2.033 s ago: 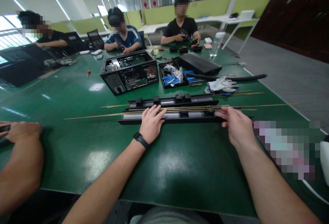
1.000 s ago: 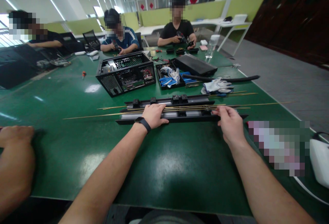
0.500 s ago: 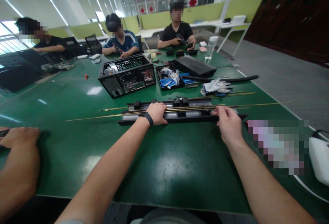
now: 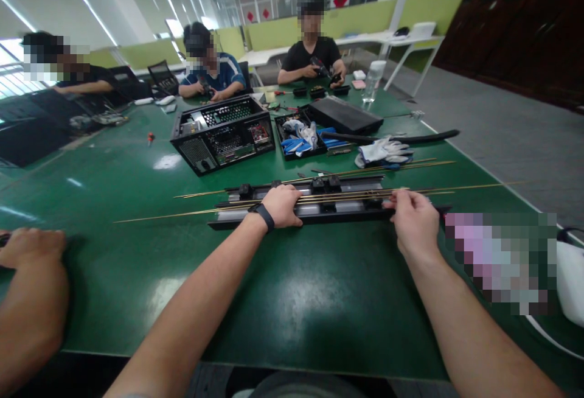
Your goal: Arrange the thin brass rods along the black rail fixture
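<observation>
A long black rail assembly [image 4: 356, 218] lies crosswise on the green table, with a grey inner strip and several black blocks [image 4: 334, 183] on it. Thin brass-coloured rods [image 4: 337, 195] run lengthwise over it and stick out past both ends. My left hand [image 4: 283, 205], a black band at its wrist, is closed over the rods and the rail near the middle. Thumb and fingers of my right hand [image 4: 416, 218] are pinched together by the rail's right end, touching the rods. What sits between those fingertips is too small to make out.
Behind the rail stand an open black computer case [image 4: 223, 133] and a black tray [image 4: 298, 153] with gloves. More gloves [image 4: 385, 152] and a black tube [image 4: 433, 137] lie right of it. A co-worker's arm [image 4: 34, 288] rests at left; several people sit across the table.
My right hand has shifted slightly right, still pinched. The rail and my left hand have also slid a little to the right, while the camera view has turned slightly.
</observation>
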`<state>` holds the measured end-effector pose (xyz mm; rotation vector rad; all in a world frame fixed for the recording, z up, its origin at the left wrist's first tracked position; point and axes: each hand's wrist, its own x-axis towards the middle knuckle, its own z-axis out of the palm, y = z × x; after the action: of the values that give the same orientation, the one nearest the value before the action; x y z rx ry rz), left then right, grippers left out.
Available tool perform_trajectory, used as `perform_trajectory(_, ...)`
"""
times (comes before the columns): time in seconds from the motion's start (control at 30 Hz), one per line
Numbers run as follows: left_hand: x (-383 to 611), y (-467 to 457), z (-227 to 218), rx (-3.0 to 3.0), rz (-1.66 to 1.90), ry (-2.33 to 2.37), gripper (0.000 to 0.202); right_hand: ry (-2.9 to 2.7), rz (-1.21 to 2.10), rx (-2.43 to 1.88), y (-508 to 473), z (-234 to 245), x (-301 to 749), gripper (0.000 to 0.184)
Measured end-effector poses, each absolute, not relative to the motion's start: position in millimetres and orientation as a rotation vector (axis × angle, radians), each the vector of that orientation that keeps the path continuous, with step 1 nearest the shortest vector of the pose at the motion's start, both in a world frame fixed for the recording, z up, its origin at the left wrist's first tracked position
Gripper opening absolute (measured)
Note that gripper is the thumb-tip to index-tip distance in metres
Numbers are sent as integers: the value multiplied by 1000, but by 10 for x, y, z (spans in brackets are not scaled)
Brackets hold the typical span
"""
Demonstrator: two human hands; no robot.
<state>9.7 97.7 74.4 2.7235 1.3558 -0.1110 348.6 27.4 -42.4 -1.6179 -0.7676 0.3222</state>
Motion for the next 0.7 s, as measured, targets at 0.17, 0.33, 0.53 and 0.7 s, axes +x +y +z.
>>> perform_trajectory(0.17, 81, 983, 760, 2715, -98, 1350, 70, -745, 345, -1585, 271, -353, 3460, 47)
perform_trajectory(0.33, 81, 998, 757, 2711, -67, 1353, 71, -722, 380, -1535, 276, -273, 3405, 43)
perform_trajectory(0.53, 93, 1054, 747, 2709, -48, 1364, 68, -767, 389, -1508, 318, -239, 3391, 47)
perform_trajectory(0.7, 100, 1087, 745, 2712, -68, 1358, 74, -793, 367, -1556, 316, -246, 3403, 43)
